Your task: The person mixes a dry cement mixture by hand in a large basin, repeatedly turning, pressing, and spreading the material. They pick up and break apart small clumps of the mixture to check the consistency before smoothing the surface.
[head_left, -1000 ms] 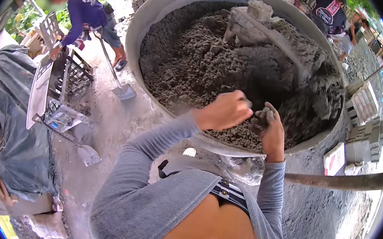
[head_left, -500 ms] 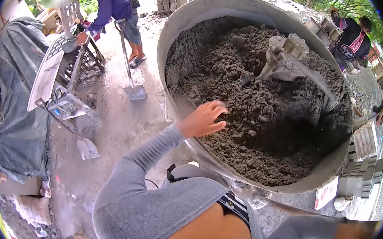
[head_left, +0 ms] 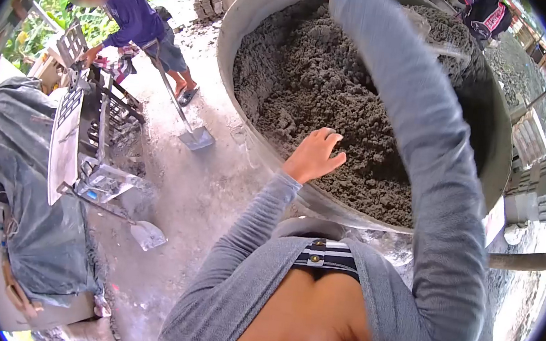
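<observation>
Far left: one machine draped in a dark tarp (head_left: 20, 166), presumably covered against dust and wet. Beside it, one metal block-press frame (head_left: 97, 121). Two shovels counted: one lies flat on the ground (head_left: 142, 231); the other (head_left: 188, 129) stands blade-down in the grip of a co-worker in a purple shirt (head_left: 133, 22), who bends toward the frame.

Centre: your left hand (head_left: 314, 156) hovers just over the near rim of the one large round mixer pan (head_left: 250, 139). Fingers loosely spread and slightly curled, holding nothing; cannot tell if the fingertips touch the mix. The damp grey concrete mix (head_left: 333, 91) fills the pan, heaped unevenly.

Right of centre: your right arm, grey sleeve (head_left: 420, 139), is raised across the pan. Your right hand leaves the frame at the top edge; whether it is spread or closed cannot be told.

Far right: stacked grey blocks (head_left: 534, 189), number unclear. One second co-worker (head_left: 482, 13) stands behind the pan.
</observation>
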A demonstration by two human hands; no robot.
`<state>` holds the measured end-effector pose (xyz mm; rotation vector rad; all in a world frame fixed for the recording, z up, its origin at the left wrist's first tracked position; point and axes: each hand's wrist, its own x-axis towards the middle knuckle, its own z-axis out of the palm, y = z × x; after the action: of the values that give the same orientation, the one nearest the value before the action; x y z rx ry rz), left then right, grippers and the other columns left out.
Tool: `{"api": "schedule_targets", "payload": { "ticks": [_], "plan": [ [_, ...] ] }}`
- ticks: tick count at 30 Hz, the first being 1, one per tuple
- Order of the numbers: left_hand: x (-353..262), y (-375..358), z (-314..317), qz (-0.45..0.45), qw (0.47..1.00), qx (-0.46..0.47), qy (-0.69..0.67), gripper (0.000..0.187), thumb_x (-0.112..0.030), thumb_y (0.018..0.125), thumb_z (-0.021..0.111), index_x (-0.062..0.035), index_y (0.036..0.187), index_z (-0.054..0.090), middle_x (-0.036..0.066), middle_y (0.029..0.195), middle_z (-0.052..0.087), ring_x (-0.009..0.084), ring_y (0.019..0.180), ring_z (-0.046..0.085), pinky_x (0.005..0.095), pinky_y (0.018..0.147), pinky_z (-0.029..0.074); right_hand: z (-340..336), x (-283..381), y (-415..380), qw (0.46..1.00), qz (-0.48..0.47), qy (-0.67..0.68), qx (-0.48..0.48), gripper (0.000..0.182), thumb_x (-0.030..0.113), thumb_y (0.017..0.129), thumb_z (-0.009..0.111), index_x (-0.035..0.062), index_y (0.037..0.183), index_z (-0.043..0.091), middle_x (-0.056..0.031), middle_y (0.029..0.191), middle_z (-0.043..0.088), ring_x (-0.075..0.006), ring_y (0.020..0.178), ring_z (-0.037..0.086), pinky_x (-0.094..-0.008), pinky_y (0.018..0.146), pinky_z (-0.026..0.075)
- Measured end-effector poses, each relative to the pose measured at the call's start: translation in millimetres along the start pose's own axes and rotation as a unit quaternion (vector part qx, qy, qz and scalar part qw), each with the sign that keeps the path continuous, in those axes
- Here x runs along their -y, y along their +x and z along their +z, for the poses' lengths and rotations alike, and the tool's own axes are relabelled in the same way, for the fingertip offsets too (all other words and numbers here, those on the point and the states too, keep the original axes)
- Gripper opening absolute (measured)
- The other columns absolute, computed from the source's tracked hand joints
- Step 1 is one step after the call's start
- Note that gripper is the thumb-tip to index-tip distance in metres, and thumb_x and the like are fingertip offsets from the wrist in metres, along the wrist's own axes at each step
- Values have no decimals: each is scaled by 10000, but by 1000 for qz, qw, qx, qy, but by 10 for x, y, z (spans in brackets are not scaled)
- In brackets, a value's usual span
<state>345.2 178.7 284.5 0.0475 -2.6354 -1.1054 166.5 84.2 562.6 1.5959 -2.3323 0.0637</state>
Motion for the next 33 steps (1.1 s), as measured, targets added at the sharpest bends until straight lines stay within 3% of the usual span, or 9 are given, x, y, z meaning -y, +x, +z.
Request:
{"api": "schedule_targets", "payload": {
  "ticks": [6,8,17,21,22,24,29,31,33],
  "plan": [
    [115,-7,62,18,1000,11,20,439,-288,843,599,32,1143,572,217,1181,548,373,1110,523,420,953,433,1548,40,-902,969,-115,182,126,389,361,883,566,48,1091,665,-173,1063,669,-329,1008,625,-451,895,478],
    [82,-15,117,21,998,49,20,421,-265,822,606,39,1112,587,228,1148,564,381,1070,545,416,933,446,1590,-226,-1289,938,-34,110,328,450,370,903,558,42,1204,618,-162,1195,627,-341,1104,583,-420,954,454],
    [110,-20,253,9,981,180,74,402,-243,837,586,11,1149,579,218,1168,549,394,1068,532,438,926,442,1695,-2247,-3104,934,134,156,291,423,369,932,533,0,1109,637,-170,1075,661,-318,1016,615,-401,885,469],
    [185,-8,296,13,980,188,67,390,-206,854,559,3,1183,564,202,1181,545,369,1086,527,435,946,428,1437,-2333,-3762,840,297,264,368,420,370,945,520,14,1139,634,-158,1124,653,-315,1035,614,-390,907,470],
    [168,14,274,-4,980,190,64,390,-192,855,559,-8,1198,559,202,1211,537,366,1118,518,426,971,418,1463,-2392,-3924,849,276,284,350,448,376,930,565,2,1174,600,-95,1010,663,-176,829,594,-320,738,487],
    [237,33,307,7,988,137,69,378,-207,848,569,-15,1173,569,200,1201,539,374,1102,522,432,953,430,1607,-2522,-4228,876,230,270,328,463,368,929,562,-5,1201,591,-138,1131,651,-234,1048,599,-344,910,458],
    [204,145,220,-76,993,-5,92,429,-193,835,584,-24,1228,543,217,1316,480,391,1201,471,425,1014,399,1660,-2410,-4420,804,333,401,285,425,325,925,569,-18,1173,602,-161,1107,659,-259,1046,610,-349,901,461],
    [239,158,193,-91,990,-38,99,450,-179,830,586,-25,1248,527,214,1328,472,389,1217,461,425,1030,387,1987,-2339,-4602,907,253,301,152,388,285,901,584,-10,1151,610,-177,1022,675,-328,943,640,-387,832,487],
    [223,167,191,-108,989,-52,89,443,-164,826,585,-26,1243,526,211,1323,475,387,1210,465,424,1025,390,1904,-2251,-4518,899,229,291,236,380,289,888,588,-8,1124,620,-191,998,672,-366,921,631,-400,815,492]
  ]
}}
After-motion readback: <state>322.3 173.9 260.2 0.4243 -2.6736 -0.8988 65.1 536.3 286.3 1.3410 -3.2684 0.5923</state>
